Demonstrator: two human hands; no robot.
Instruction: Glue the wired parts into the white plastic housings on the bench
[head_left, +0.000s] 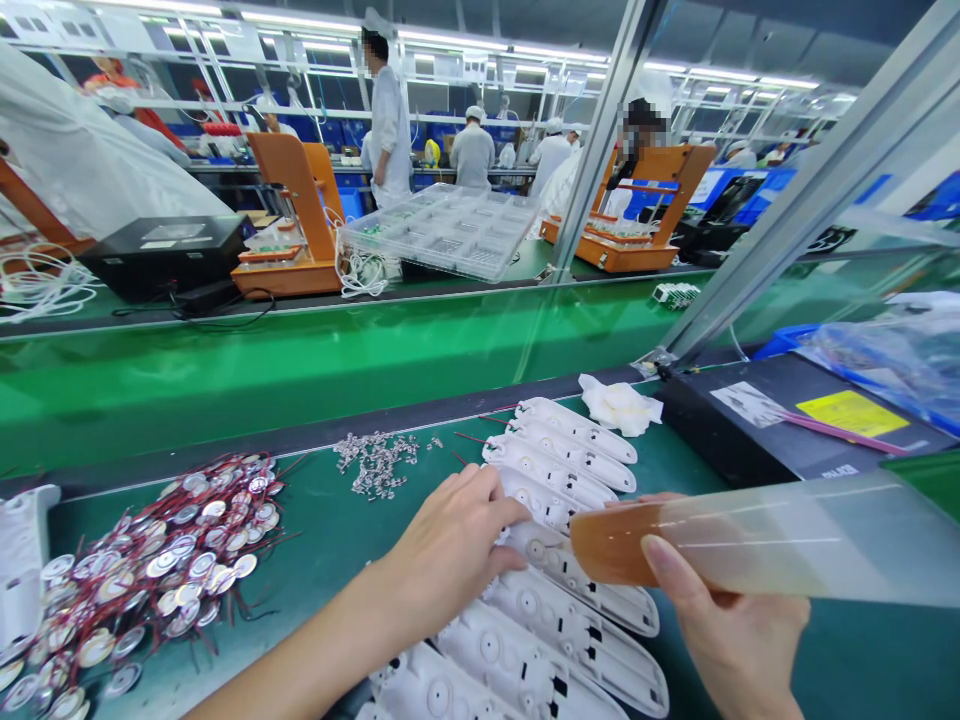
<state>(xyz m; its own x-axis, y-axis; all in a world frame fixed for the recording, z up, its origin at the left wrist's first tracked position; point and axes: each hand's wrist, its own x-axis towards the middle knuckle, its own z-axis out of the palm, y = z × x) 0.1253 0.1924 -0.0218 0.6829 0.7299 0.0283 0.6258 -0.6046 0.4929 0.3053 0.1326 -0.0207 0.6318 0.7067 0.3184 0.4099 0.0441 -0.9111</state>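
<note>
My right hand (739, 625) is wrapped around a long translucent bottle (757, 540), which lies almost level, with amber-brown contents gathered at its left end. That end is above a row of white plastic shells (555, 600) laid side by side on the green table. My left hand (457, 540) is closed over the middle of the row, thumb and fingers curled together at one shell. What sits between those fingertips is hidden. Left of it lies a heap of round metal discs with red wires (187, 550). Tiny clear pieces (375, 460) are scattered behind my left hand.
A crumpled white cloth (621, 405) lies behind the shells. To the right is a black box (810, 410) with a yellow label. Beyond the green conveyor belt (300, 370) stand orange fixtures (292, 220) and a clear compartment tray (450, 225). People work farther back.
</note>
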